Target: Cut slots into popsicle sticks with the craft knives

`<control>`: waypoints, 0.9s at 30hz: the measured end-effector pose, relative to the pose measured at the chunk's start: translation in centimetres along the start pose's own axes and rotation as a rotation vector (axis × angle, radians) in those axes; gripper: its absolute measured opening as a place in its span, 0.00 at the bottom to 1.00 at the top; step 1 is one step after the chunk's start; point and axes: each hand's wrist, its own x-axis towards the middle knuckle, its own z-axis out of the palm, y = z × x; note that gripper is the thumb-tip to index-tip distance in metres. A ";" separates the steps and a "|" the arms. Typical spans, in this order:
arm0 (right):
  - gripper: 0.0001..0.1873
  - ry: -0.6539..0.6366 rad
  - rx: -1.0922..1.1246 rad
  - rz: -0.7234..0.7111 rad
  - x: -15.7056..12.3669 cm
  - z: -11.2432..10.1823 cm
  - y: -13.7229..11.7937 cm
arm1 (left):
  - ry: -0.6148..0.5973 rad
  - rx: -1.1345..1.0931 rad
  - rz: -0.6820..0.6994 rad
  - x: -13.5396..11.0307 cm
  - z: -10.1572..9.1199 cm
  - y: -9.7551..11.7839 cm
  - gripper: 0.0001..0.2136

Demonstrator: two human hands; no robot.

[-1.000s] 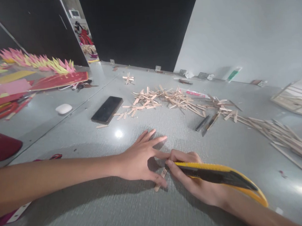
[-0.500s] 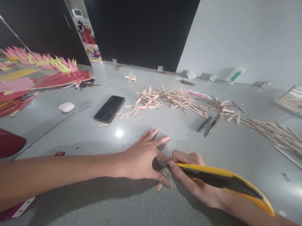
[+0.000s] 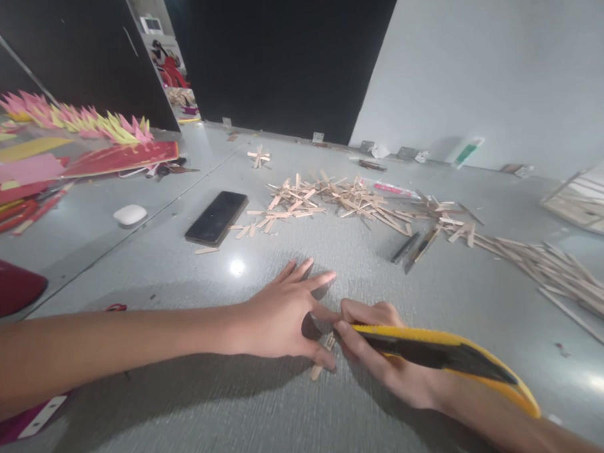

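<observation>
My left hand point(image 3: 280, 314) lies on the grey surface with thumb and forefinger pinning a small wooden stick point(image 3: 322, 359) flat, the other fingers stretched out. My right hand point(image 3: 382, 356) is closed round a yellow and black utility knife point(image 3: 438, 354), its tip down at the stick between my two hands. The blade itself is hidden by my fingers.
A heap of cut wooden sticks point(image 3: 341, 198) lies ahead, with longer sticks point(image 3: 559, 269) to the right. A black phone point(image 3: 216, 218), a white case point(image 3: 129, 214), dark tools point(image 3: 413, 245) and coloured paper craft point(image 3: 68, 143) lie on the left. A stick frame point(image 3: 586, 197) sits far right.
Almost nothing has moved: both hands stay at the stick, with only a slight shift of the view and the knife hand.
</observation>
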 end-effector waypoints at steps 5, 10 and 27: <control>0.21 0.049 0.027 0.043 -0.1 0.0 0.1 | -0.010 -0.020 -0.008 -0.1 0.0 0.0 0.30; 0.20 0.040 0.036 0.055 -0.1 0.1 -0.1 | -0.012 -0.048 -0.012 0.0 0.0 0.0 0.28; 0.20 0.035 0.001 0.025 0.1 0.0 -0.6 | 0.005 -0.013 -0.016 0.0 0.1 0.0 0.26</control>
